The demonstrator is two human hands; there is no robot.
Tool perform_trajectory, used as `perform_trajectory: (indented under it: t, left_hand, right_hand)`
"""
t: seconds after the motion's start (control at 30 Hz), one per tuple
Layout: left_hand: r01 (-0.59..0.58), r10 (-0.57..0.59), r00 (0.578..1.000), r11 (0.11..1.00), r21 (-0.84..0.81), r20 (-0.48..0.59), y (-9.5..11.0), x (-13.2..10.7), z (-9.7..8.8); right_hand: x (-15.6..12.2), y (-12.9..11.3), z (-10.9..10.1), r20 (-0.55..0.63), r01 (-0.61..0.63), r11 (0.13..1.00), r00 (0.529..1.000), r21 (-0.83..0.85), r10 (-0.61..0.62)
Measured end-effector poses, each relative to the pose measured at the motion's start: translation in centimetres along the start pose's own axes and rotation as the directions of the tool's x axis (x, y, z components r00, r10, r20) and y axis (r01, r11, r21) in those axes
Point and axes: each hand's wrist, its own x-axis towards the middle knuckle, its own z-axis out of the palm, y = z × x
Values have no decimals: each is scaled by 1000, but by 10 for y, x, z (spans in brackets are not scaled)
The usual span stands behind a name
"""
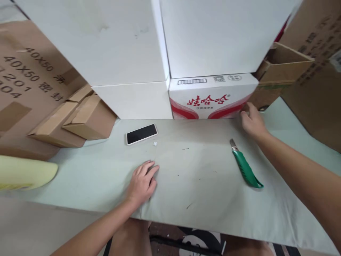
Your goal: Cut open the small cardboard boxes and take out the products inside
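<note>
Near edge: bare legs showed below the pale table, with patterned fabric between them.
Left hand: the left hand rested palm down on the table, fingers slightly spread, holding nothing, well apart from the right hand.
Yellow roll: a pale yellow roll lay at the far left, cut off by the view, its rounded end toward the middle.
Green knife: a green-handled cutter lay slantwise near the right forearm, its metal end pointing away from the person and leftward.
Phone: a phone lay dark screen up, long axis roughly left to right, right end farther off; a white scrap sat just beside it.
Right hand: the right hand was at the carton's lower right corner; whether it gripped could not be told.
Carton: the red-and-white carton stood on the table's far side, long axis left to right, printed face toward the person, lettering upright.
Flanks: small brown boxes stood left, an open brown box right.
Backdrop: large white boxes rose behind.
</note>
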Motion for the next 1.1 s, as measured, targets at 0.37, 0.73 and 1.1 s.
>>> perform_trajectory:
  t: [0.37, 0.73, 1.1]
  left_hand:
    - [155, -131, 987, 925, -347, 90, 21, -2, -14]
    - [643, -720, 659, 689, -334, -217, -158, 83, -119]
    - [893, -922, 366, 386, -231, -124, -211, 121, -142]
  right_hand:
    - [-221, -218, 92, 325, 466, 865, 802, 186, -502]
    - [-252, -228, 109, 418, 591, 806, 729, 14, -542]
    - [-253, -230, 112, 399, 568, 822, 745, 41, -534]
